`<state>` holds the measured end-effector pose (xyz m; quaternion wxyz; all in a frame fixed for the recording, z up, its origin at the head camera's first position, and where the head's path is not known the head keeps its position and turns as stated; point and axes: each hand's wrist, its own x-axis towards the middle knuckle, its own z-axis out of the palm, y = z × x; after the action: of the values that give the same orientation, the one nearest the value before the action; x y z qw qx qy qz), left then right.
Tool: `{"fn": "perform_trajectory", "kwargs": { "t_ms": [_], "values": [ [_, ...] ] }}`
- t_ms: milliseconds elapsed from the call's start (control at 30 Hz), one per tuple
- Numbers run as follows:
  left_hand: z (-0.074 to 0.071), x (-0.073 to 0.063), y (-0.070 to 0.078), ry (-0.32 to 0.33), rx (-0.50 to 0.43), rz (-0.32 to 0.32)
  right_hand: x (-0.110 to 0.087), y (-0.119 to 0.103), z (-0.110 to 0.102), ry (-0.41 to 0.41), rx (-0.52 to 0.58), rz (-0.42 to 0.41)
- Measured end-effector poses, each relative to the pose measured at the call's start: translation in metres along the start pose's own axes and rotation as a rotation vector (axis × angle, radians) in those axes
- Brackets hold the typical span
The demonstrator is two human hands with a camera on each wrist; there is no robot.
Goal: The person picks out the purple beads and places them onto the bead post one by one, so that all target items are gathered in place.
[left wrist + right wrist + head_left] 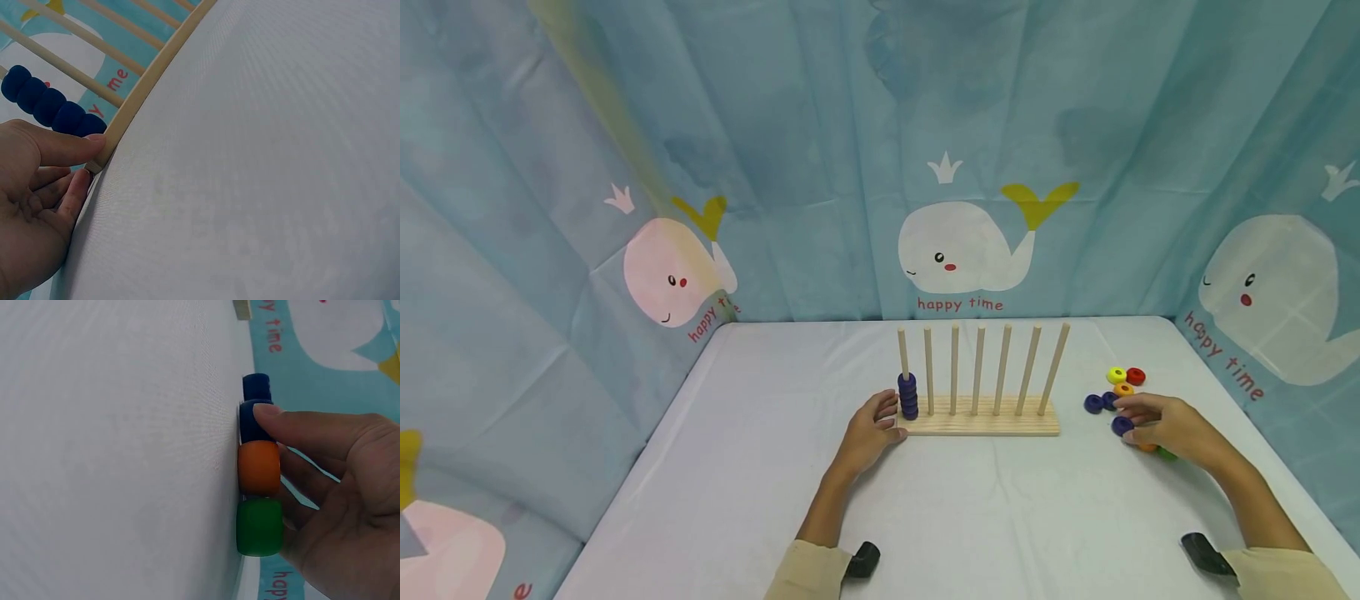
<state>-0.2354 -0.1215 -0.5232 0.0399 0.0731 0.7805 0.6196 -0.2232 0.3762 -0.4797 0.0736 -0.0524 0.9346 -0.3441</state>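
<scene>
Blue bead lies at the right hand's thumb tip.

Green bead partly hidden, head view

Left sleeve and right sleeve match: plain beige cloth, fairly straight edge, ending partway up the forearm. Small black gear by the inner side of each: left unit stubby, rounded end; right unit longer, blockier. Left hand, right hand: bare.
</scene>
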Motion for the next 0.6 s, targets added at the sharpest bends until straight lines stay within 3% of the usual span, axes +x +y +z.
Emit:
{"fn": "perform_trajectory", "kwargs": {
  "t_ms": [267, 600],
  "values": [
    [0.000, 0.000, 0.000, 0.002, 0.006, 0.002, -0.001, -0.003, -0.001, 0.050, -0.037, 0.020],
    [0.001, 0.001, 0.000, 0.006, 0.010, 0.000, -0.008, -0.024, -0.011, 0.173, -0.037, 0.022]
  ]
}}
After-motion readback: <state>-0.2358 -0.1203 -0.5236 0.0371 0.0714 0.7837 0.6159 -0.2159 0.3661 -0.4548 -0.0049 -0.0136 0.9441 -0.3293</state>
